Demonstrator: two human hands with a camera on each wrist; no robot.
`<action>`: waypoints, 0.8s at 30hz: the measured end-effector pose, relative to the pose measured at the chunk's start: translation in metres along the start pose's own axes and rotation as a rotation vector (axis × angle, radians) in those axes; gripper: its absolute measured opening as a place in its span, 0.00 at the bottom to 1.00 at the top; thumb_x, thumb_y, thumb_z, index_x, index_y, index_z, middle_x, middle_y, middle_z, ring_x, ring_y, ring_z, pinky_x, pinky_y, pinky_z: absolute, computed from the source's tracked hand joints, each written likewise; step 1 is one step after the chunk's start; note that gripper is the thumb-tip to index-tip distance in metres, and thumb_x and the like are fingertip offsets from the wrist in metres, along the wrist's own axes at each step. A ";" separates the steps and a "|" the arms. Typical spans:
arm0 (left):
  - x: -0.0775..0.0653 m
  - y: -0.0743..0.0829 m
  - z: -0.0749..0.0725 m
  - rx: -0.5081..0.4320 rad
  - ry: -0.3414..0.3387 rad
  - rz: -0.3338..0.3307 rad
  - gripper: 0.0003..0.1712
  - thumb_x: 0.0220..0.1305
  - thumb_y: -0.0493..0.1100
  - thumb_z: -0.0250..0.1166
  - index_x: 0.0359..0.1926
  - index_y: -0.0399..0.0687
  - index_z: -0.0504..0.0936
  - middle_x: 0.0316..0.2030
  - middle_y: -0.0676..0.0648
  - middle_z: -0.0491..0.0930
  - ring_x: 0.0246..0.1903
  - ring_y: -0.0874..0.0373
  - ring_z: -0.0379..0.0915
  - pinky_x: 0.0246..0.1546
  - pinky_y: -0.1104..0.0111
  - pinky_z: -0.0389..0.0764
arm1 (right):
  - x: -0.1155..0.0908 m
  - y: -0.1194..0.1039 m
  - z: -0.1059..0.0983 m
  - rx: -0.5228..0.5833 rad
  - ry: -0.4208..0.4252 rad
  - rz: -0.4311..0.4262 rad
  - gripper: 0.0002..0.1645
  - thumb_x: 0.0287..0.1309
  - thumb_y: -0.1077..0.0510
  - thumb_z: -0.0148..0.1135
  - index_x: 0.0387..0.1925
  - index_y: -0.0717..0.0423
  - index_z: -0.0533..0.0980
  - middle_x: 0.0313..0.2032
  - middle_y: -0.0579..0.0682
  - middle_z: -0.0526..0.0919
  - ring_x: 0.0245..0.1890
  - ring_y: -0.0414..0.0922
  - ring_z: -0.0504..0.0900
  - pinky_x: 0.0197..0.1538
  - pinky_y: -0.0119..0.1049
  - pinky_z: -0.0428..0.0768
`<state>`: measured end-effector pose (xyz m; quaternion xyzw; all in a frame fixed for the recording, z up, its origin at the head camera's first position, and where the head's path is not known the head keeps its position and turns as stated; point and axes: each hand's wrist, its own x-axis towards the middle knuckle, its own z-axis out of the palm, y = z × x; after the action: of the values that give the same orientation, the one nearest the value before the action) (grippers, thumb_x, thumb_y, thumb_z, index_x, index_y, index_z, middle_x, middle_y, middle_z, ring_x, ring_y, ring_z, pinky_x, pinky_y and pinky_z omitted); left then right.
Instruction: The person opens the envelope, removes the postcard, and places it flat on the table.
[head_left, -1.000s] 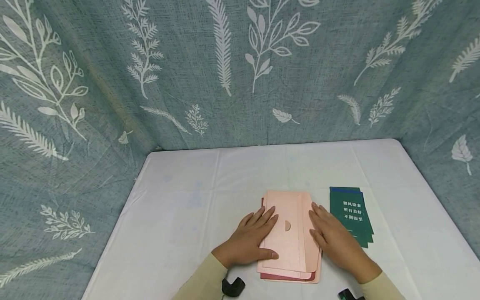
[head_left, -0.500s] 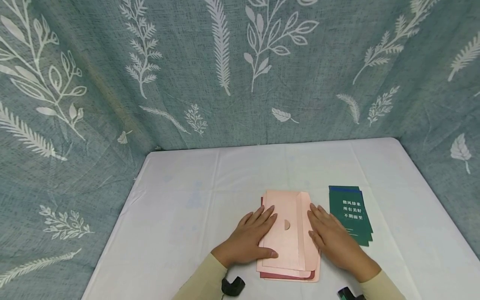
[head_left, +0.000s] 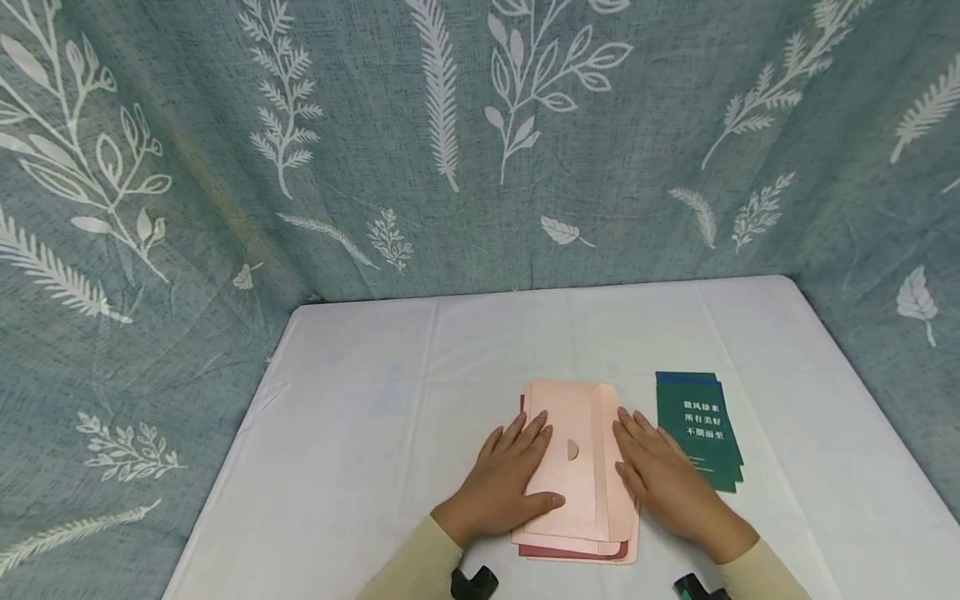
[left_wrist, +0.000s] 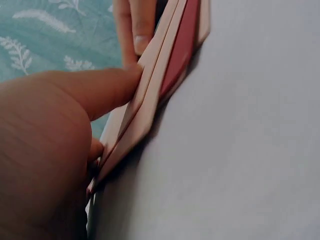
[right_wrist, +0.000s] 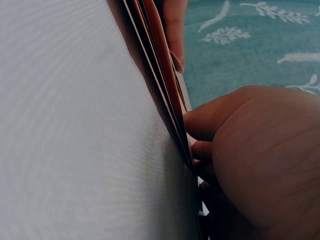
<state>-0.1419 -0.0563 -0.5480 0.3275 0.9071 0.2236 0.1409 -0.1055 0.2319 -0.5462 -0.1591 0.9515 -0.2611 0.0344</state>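
A stack of pink envelopes [head_left: 558, 517], with a dark red one showing among the lower layers, lies on the white table in the head view. The top envelope has a flap along its right side and a small half-round notch. My left hand [head_left: 504, 483] rests on the stack's left side, fingers straight and spread, thumb across the top envelope. Along the right edge lies my right hand [head_left: 667, 483], its straight fingers touching the flap side. In the left wrist view the left thumb presses on the upper envelope [left_wrist: 145, 95]; the right wrist view shows the stacked edges [right_wrist: 160, 60] beside the right thumb.
Dark green cards [head_left: 693, 400] with white characters lie in a small fanned pile just right of the right hand. A white cloth covers the table [head_left: 360, 433]. Behind and at both sides hangs a teal curtain [head_left: 337, 125] with white leaf prints.
My left hand has shifted slightly right, its thumb reaching a little further over the top envelope. The right hand stays at the right edge. The whole head view has drifted slightly.
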 end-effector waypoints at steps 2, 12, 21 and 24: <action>0.001 0.003 0.002 0.011 0.009 -0.016 0.54 0.76 0.69 0.62 0.87 0.42 0.55 0.87 0.48 0.44 0.85 0.45 0.34 0.78 0.39 0.45 | 0.000 0.000 0.000 0.004 0.002 0.001 0.35 0.80 0.57 0.61 0.79 0.69 0.66 0.82 0.61 0.60 0.82 0.62 0.54 0.78 0.66 0.51; 0.003 0.019 0.013 0.025 0.050 -0.115 0.54 0.78 0.69 0.60 0.87 0.40 0.54 0.87 0.45 0.41 0.85 0.42 0.30 0.78 0.38 0.43 | 0.000 -0.001 -0.001 0.012 0.004 -0.003 0.35 0.80 0.57 0.61 0.79 0.69 0.66 0.82 0.61 0.60 0.83 0.63 0.54 0.78 0.66 0.51; 0.004 0.042 0.024 0.010 0.133 -0.193 0.56 0.77 0.67 0.64 0.86 0.34 0.54 0.87 0.37 0.40 0.84 0.35 0.32 0.76 0.34 0.46 | 0.000 -0.001 -0.002 0.019 0.006 -0.004 0.35 0.80 0.57 0.62 0.79 0.69 0.66 0.82 0.62 0.60 0.82 0.63 0.54 0.77 0.67 0.52; 0.004 0.048 0.028 -0.006 0.150 -0.209 0.57 0.77 0.66 0.65 0.85 0.32 0.53 0.86 0.35 0.37 0.84 0.33 0.30 0.76 0.33 0.45 | -0.001 -0.001 -0.002 0.018 0.005 -0.007 0.35 0.80 0.57 0.62 0.79 0.69 0.66 0.82 0.62 0.60 0.82 0.63 0.54 0.78 0.66 0.52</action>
<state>-0.1083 -0.0122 -0.5485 0.2130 0.9436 0.2345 0.0961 -0.1051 0.2326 -0.5441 -0.1616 0.9486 -0.2700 0.0323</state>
